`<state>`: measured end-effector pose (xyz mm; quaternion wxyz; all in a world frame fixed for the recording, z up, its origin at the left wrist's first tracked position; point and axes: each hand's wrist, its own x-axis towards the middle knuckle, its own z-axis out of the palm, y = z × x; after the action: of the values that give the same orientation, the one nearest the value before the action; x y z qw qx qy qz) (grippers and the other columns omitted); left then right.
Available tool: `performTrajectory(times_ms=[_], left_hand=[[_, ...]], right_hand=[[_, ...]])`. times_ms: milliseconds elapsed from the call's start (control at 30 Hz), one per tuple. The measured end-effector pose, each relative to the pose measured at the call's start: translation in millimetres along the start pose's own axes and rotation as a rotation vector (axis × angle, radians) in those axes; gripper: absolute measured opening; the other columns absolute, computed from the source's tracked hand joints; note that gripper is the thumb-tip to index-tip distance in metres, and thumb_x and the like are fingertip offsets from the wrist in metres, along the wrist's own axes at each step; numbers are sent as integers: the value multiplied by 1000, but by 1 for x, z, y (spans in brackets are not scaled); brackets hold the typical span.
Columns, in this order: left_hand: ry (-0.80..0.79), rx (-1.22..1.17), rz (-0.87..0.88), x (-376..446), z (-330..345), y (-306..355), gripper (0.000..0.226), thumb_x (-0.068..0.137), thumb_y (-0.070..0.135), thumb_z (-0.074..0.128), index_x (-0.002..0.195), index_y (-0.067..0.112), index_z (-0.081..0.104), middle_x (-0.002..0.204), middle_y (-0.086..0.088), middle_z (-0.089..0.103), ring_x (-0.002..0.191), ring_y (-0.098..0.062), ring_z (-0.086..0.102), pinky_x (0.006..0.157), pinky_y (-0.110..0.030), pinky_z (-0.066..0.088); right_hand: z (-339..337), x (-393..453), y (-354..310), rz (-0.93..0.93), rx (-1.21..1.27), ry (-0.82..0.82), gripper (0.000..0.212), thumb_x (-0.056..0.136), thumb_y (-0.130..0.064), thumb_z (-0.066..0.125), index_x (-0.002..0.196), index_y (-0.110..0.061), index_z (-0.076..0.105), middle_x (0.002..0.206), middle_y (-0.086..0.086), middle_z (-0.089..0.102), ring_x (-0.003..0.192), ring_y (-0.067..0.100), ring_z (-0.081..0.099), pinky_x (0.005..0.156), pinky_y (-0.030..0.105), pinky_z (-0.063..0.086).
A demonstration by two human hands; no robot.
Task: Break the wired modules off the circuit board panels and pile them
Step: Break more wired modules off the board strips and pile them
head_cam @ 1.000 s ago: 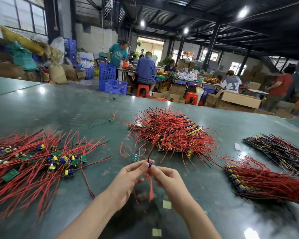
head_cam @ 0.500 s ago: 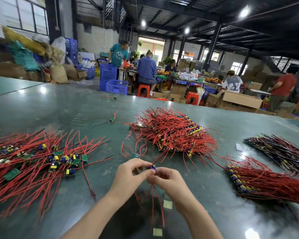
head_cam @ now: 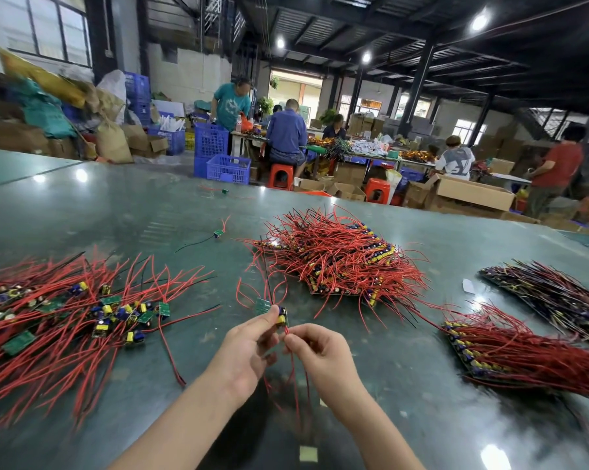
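Dozens of loose modules (head_cam: 82, 320) with red wires lie heaped at the left of the frame on the dark green table (head_cam: 116, 212). At lower centre the left hand (head_cam: 249, 354) pinches a small module (head_cam: 281, 315) between thumb and fingertips, just above the table, beside a green board (head_cam: 262, 305). The right hand (head_cam: 323, 354), fingers curled, pinches the red wires (head_cam: 295, 385) hanging under it. Stacked panels (head_cam: 340, 262) sit centre, another stack (head_cam: 523, 354) lower right, a darker one (head_cam: 551, 293) at far right
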<state>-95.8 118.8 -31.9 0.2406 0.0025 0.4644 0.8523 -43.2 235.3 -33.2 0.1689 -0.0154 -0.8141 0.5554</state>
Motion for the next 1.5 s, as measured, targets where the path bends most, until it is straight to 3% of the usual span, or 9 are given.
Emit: performTrajectory(times_ms=[233, 400, 533, 667, 833, 1100, 1233, 1400, 1500], left_hand=[[-31, 171, 60, 2, -6, 0, 7, 75, 15, 73, 74, 18, 66, 65, 9, 64, 60, -5, 55, 59, -21, 43], [-43, 114, 152, 3, -6, -1, 15, 68, 7, 72, 77, 14, 63, 65, 5, 67, 60, -3, 62, 68, -21, 45], [-25, 114, 194, 3, -5, -2, 12, 71, 1, 70, 75, 12, 64, 64, 5, 67, 68, -9, 60, 74, -25, 46], [-30, 49, 153, 3, -3, -2, 11, 83, -2, 61, 78, 8, 61, 62, 1, 66, 62, -11, 62, 64, -20, 52], [-56, -101, 65, 3, -3, 1, 7, 83, -1, 60, 79, 5, 61, 65, -4, 64, 56, -10, 64, 55, -18, 54], [3, 33, 121, 9, -13, 15, 6, 77, 3, 66, 74, 7, 64, 59, -1, 65, 51, -5, 60, 48, -14, 49], [25, 54, 117, 10, -13, 14, 2, 80, 4, 66, 78, 5, 65, 60, -1, 65, 51, -5, 60, 48, -14, 49], [120, -44, 149, 14, -19, 22, 3, 81, 2, 65, 80, 3, 63, 58, 0, 64, 49, -6, 59, 50, -15, 51], [141, -70, 127, 13, -20, 22, 4, 81, 2, 66, 80, 3, 62, 59, -1, 63, 50, -8, 58, 49, -15, 52]], right_hand=[[-6, 3, 2, 20, -98, 57, 18, 88, -12, 61, 76, -22, 70, 62, -7, 63, 60, 3, 53, 64, 24, 44], [-5, 3, 4, 41, -146, 71, 16, 89, -16, 60, 81, -16, 74, 56, -9, 60, 51, -2, 47, 55, 15, 36], [-6, 3, 5, 40, -153, 69, 17, 89, -18, 61, 78, -19, 73, 58, -8, 61, 54, 4, 48, 56, 19, 37], [-3, 3, 7, -36, -199, 58, 16, 86, -15, 65, 77, -27, 72, 57, -12, 62, 59, 2, 51, 61, 19, 40], [-5, 3, 9, -88, -205, 56, 26, 84, -15, 67, 72, -38, 66, 60, -19, 63, 71, 8, 56, 68, 20, 40], [-7, 3, 7, -68, -286, 36, 26, 88, -19, 62, 69, -35, 69, 57, -29, 58, 75, 5, 49, 66, 12, 35], [-7, 1, 4, -98, -281, 19, 35, 89, -16, 60, 67, -44, 63, 61, -29, 58, 78, 7, 48, 67, 11, 36], [-9, 2, 4, -69, -331, 23, 22, 90, -17, 60, 76, -29, 72, 56, -12, 55, 84, 7, 47, 71, 8, 34], [-8, 0, 2, -63, -353, -28, 20, 89, -18, 60, 76, -25, 73, 55, -14, 54, 86, 10, 47, 73, 8, 33]])
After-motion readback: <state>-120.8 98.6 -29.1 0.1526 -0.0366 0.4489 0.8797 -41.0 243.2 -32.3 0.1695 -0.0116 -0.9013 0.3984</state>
